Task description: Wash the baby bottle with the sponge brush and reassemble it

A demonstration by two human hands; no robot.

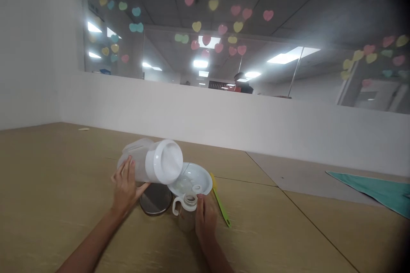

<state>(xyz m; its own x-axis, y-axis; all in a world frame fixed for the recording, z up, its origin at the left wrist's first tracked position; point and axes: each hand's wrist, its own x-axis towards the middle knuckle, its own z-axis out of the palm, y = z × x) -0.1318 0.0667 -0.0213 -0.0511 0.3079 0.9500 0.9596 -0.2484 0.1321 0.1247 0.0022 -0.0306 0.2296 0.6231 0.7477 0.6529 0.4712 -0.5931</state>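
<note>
My left hand is wrapped round a large translucent plastic jug with a white lid. The jug is tipped onto its side in the air, its lid end pointing right, above and left of a small jar. This jar stands upright, has a white collar and handle, and its round mouth is uncovered. My right hand grips the jar's right side. Behind it lies a pale blue plate with a small white ring-like piece on it. No stream shows between jug and jar.
A dark round disc lies below the jug. To the plate's right is a green-handled utensil with a yellow end. A teal cloth lies far right. A white wall with a window above it borders the table's back.
</note>
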